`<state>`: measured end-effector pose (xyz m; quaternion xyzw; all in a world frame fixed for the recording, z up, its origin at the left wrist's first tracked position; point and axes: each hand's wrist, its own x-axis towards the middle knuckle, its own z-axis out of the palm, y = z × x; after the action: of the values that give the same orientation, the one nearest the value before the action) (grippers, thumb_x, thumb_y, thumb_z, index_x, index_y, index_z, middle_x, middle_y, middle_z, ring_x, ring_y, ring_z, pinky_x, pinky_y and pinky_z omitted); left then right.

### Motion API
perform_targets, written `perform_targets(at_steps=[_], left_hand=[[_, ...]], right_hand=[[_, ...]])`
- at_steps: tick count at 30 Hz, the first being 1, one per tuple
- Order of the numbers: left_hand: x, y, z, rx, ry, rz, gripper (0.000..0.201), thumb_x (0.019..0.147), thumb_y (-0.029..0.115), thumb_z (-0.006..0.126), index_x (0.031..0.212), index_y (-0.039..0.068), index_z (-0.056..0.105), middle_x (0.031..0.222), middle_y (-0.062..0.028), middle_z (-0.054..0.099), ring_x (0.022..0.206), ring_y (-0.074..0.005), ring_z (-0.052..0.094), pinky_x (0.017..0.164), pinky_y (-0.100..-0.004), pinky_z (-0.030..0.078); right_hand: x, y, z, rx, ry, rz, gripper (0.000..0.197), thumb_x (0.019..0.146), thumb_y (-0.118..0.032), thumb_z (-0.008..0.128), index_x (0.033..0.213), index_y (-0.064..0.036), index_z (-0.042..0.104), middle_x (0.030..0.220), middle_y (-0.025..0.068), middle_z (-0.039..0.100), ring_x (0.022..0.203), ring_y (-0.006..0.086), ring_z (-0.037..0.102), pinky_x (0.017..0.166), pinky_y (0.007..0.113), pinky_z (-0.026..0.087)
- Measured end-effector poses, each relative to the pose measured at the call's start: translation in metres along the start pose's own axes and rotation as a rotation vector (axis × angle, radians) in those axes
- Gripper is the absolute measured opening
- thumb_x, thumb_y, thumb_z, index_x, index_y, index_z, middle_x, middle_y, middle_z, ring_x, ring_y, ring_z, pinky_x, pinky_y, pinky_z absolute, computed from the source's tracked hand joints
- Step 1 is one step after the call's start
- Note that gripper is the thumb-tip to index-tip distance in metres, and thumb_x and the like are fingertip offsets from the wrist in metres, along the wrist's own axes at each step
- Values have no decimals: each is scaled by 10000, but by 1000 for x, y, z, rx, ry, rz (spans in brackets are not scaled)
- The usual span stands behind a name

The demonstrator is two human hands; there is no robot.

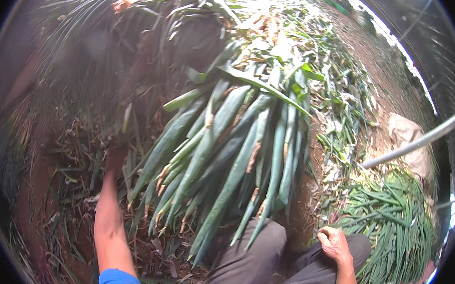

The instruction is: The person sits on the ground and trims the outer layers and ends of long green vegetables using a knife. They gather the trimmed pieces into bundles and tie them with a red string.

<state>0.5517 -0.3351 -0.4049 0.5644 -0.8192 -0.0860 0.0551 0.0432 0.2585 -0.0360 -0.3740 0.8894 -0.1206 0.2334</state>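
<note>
A large heap of green onions (227,142) with long, thick leaves lies in front of me, the leaves hanging down toward my knees. My left arm stretches forward on the left side of this heap. My left hand (116,157) is in deep shadow among loose leaves, and its fingers cannot be made out. Above my right knee is my right hand (335,243), its fingers curled closed. Whatever it may hold is hidden or too small to name. Just right of it spreads a pile of thinner green onions (389,229).
Leaf scraps (343,103) cover the soil beyond the heap and along its right side. A grey pole (420,140) slants in from the right, near a pale sack (407,137). More onion leaves (82,18) stand in shade at the upper left.
</note>
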Motion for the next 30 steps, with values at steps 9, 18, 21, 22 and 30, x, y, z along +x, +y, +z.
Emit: perform_targets(at_steps=[9,18,21,22,30], left_hand=[[-173,158,-281,-1325,-52,-202,231,1014,208,550,818,85,564,725,36,521,590,-46,453,516,-227,383],[-290,329,-407,-1613,161,198,179,1000,212,634,1027,62,539,700,10,518,495,-75,454,450,-240,381],[-352,394,-407,-1126,214,284,128,977,155,629,954,45,567,734,-9,576,526,-86,518,476,-254,432],[-376,408,-395,-714,328,480,105,942,96,642,870,44,585,769,-42,622,554,-114,555,490,-271,456],[-503,495,-290,-774,-351,632,137,873,-36,633,848,69,549,675,-142,536,595,-355,591,529,-404,483]], right_hand=[[-14,-18,5,200,42,-188,161,917,-157,621,966,-32,708,877,176,703,814,348,700,731,396,543],[-9,-64,1,667,-71,-432,187,985,-161,613,995,2,704,870,74,730,810,126,646,757,292,512],[-15,-70,2,1073,-230,-389,281,1038,-260,575,1041,-4,691,921,51,715,853,122,648,766,286,528],[-18,-74,5,1224,-341,-381,342,1043,-330,582,1107,-7,674,977,67,716,889,142,664,776,300,539],[-32,-43,0,1968,-576,-434,694,980,-576,566,1388,-25,460,1177,188,672,946,304,701,698,420,578]])
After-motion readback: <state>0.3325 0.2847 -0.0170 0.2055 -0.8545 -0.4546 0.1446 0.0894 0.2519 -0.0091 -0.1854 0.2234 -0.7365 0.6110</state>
